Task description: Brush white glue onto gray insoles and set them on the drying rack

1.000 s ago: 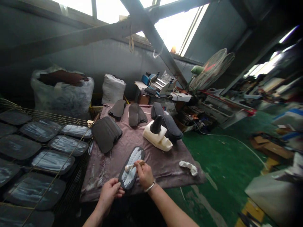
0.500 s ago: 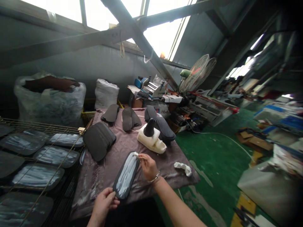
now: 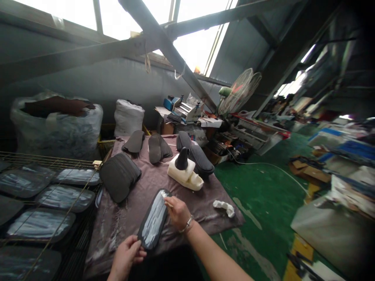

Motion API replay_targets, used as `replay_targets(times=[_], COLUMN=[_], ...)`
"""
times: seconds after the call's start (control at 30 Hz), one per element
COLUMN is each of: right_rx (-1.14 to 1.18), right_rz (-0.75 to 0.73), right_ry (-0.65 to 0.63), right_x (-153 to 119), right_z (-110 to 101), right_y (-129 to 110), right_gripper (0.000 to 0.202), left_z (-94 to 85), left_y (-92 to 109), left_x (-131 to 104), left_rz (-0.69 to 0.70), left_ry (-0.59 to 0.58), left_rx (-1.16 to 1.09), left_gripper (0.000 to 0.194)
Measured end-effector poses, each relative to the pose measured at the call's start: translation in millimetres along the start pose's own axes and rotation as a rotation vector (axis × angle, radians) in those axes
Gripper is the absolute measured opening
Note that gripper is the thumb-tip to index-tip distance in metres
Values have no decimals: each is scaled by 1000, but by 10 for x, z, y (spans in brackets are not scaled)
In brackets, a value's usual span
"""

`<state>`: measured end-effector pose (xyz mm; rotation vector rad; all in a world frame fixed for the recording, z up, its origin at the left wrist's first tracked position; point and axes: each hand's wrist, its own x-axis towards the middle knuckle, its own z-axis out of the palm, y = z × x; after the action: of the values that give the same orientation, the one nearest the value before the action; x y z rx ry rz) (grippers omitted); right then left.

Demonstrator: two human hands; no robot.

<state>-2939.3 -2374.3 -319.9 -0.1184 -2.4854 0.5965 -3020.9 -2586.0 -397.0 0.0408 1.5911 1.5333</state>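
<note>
A dark oblong pad (image 3: 154, 219) with streaky white paste over its middle lies slanted on the cloth-covered table (image 3: 129, 218). My left hand (image 3: 128, 255) pinches the pad's lower left end between thumb and fingers. Over the upper right part of the pad, my right hand (image 3: 178, 212) is closed round a small brush-like tool whose white tip touches the paste. Beyond it sits a cream container (image 3: 185, 174) with a black cone on top. A crumpled white piece (image 3: 224, 208) lies at the right of the table.
Stacks of dark pads (image 3: 120, 177) stand on the table's left and back. At the left a wire rack (image 3: 84, 187) holds several paste-coated pads. Large bags (image 3: 58, 128), a fan (image 3: 238, 91) and a green floor (image 3: 263, 187) surround the table.
My right hand has moved slightly down and left across the pad, with the tool tip now further in on the paste. My left hand keeps its hold. The whole view has shifted a little.
</note>
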Motion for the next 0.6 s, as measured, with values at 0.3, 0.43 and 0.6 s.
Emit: replay_targets(times=[0.3,0.43,0.6], right_rx=[111,82,-73], right_rz=[-88,14,-53], right_ry=[-216,-13,-136], right_x=[-139,-67,-205], right_z=[20,-124,-174], right_y=[-305,-14,-7], right_gripper=[20,21,21], left_z=[-10,7,3], left_y=[-46,9,-6], left_x=[33,-18,-5], left_rz=[6,22,11], left_ry=[-5,4,13], left_rx=[-21,-12,-23], left_gripper=[34,33,35])
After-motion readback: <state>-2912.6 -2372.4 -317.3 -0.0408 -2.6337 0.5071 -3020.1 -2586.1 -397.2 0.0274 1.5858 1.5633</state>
